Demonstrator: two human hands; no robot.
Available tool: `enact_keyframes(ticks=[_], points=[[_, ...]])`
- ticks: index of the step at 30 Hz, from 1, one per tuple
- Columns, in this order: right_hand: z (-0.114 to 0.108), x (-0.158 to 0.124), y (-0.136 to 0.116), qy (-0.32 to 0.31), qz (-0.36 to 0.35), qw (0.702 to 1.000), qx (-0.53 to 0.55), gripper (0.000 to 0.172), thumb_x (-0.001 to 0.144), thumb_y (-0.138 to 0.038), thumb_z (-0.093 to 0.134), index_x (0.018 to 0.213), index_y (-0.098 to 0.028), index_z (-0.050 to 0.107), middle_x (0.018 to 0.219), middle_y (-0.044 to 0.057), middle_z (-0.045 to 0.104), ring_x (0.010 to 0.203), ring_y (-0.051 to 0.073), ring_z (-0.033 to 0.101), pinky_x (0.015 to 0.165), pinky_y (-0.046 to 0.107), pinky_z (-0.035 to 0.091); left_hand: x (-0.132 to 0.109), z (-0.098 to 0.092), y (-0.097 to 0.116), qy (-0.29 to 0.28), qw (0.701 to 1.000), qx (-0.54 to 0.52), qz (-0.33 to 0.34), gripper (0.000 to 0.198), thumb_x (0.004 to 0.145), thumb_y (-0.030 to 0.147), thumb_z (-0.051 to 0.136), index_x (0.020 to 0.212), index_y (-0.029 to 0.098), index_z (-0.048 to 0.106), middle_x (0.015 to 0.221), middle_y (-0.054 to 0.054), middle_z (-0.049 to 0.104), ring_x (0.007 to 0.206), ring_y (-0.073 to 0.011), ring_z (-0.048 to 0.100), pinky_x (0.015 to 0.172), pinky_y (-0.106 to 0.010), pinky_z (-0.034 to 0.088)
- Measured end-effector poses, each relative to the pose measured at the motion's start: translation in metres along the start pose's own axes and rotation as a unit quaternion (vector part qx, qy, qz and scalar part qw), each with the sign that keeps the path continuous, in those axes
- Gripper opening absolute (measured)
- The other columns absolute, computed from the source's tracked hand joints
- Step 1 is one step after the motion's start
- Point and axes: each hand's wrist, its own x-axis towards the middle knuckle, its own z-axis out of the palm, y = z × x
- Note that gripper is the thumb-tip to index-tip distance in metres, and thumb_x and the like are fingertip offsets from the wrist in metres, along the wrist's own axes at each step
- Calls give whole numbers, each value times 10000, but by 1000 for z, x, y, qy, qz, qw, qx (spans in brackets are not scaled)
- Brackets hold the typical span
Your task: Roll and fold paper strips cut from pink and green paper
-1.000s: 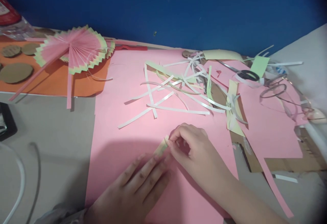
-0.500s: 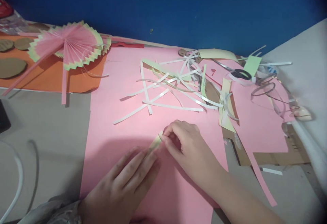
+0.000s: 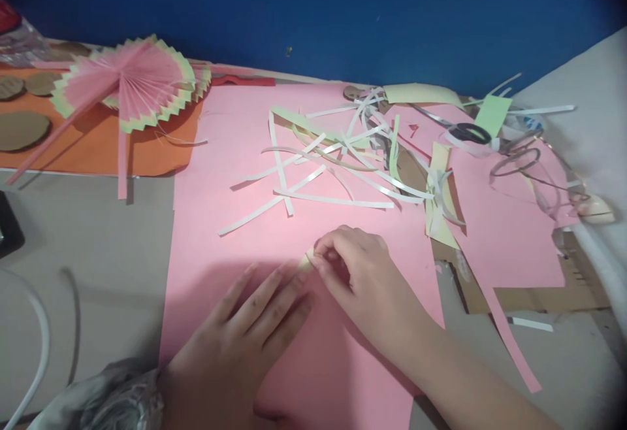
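Note:
My left hand (image 3: 255, 325) lies flat over the pink paper sheet (image 3: 196, 247), fingers slightly spread. Its fingertips cover most of a small pale yellow paper strip (image 3: 305, 263). At the strip's far end, the thumb and index finger of my right hand (image 3: 355, 263) are pinched together on it. The part of the strip under my left fingers is hidden. Beyond my hands, a loose heap of white paper strips (image 3: 337, 202) and a few pale green ones rests on the same sheet.
A folded pink and yellow-green paper fan (image 3: 157, 83) stands on orange paper (image 3: 166, 155) at the left. Scissors (image 3: 469, 133), pink paper scraps (image 3: 514, 221) and cardboard (image 3: 578, 296) lie at the right. A blue wall (image 3: 313, 18) rises behind.
My left fingers have slid further up the strip and spread a little, so less of it shows. My right hand keeps its pinch. The view has shifted slightly.

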Motion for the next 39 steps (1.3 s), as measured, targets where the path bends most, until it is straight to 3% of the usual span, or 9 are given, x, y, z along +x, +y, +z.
enact_keyframes(ticks=[4, 12, 14, 21, 26, 29, 32, 35, 39], points=[[0, 1, 5, 41, 5, 999, 4, 82, 912, -163, 431, 910, -203, 502, 892, 7, 589, 777, 160, 520, 771, 347, 375, -2, -1, 0, 19, 1000, 8, 16, 800, 787, 725, 327, 1385, 196, 393, 1462, -31, 374, 1350, -222, 233, 1127, -376, -18], [4, 0, 4, 26, -13, 999, -18, 245, 823, -328, 609, 1021, -232, 502, 974, 15, 564, 927, 202, 503, 874, 381, 340, -4, 1, 3, 108, 994, -30, -5, 694, 748, 662, 523, 1257, 192, 553, 1342, -13, 522, 1272, -215, 336, 1152, -332, 56], [4, 1, 5, 27, -7, 999, -23, 200, 849, -326, 573, 1011, -232, 503, 992, 18, 564, 927, 199, 500, 875, 378, 338, -5, 2, 5, 117, 992, -36, -2, 639, 750, 633, 552, 1230, 211, 575, 1318, 18, 544, 1259, -202, 344, 1159, -321, 47], [2, 4, 8, 27, -3, 1000, -14, 86, 928, -260, 434, 959, -233, 510, 953, 4, 580, 887, 175, 503, 841, 347, 349, -4, 3, 6, 103, 994, -39, 16, 573, 784, 570, 563, 1256, 245, 549, 1319, 82, 544, 1256, -171, 352, 1167, -305, 33], [2, 4, 7, 17, -11, 999, -27, 270, 826, -379, 597, 1038, -242, 501, 995, 21, 570, 949, 214, 495, 878, 385, 339, -6, 5, 4, 89, 995, -35, 30, 581, 800, 562, 549, 1287, 248, 514, 1357, 111, 502, 1225, -155, 375, 1167, -301, 18], [-1, 4, 7, 0, -3, 1000, -11, 119, 909, -302, 473, 1007, -245, 508, 969, 14, 574, 912, 186, 508, 869, 362, 355, -6, 3, 5, 92, 995, -35, 20, 578, 793, 561, 559, 1282, 255, 519, 1346, 126, 511, 1210, -155, 383, 1164, -286, 22], [-3, 4, 8, -7, -6, 1000, -5, 122, 906, -301, 479, 1013, -251, 509, 985, 10, 570, 916, 181, 509, 879, 360, 357, -4, 2, 6, 95, 995, -32, 13, 569, 795, 540, 570, 1281, 250, 517, 1344, 116, 516, 1209, -157, 379, 1161, -294, 17], [-4, 3, 8, -7, -7, 1000, -10, 274, 819, -378, 606, 1043, -259, 503, 1027, 12, 558, 980, 209, 492, 895, 380, 350, -3, 3, 8, 97, 994, -17, 44, 529, 830, 513, 538, 1278, 233, 517, 1340, 78, 528, 1221, -164, 368, 1150, -320, 29], [-5, 2, 7, -16, 6, 1000, 7, 128, 912, -291, 469, 1034, -272, 502, 986, -1, 559, 931, 173, 502, 879, 358, 359, -4, 3, 9, 78, 992, 2, 101, 394, 921, 392, 422, 1278, 250, 510, 1360, 74, 507, 1238, -141, 370, 1099, -297, 115]])
